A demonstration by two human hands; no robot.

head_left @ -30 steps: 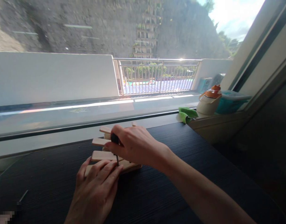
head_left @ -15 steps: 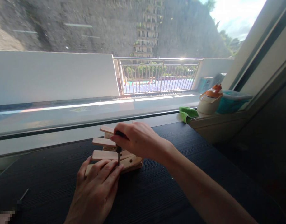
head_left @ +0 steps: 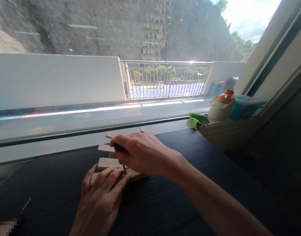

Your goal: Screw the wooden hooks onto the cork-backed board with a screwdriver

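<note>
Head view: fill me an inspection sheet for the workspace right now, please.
Surface: dark table, fine-lined top.
Job's things: slatted wooden piece; screwdriver pointing down at it, tip contact unclear.
Clutter: thin metal shaft, lower left, near end blurred.
Hands: left hand rests on the slats; right hand grips the screwdriver.
Cables: nothing seen.
Surroundings: green cloth, bottle and teal box by the window; railing outside.

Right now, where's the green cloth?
Head view, right of centre: the green cloth is on the windowsill, just left of the cream bottle, by the far right corner of the dark table.
</note>
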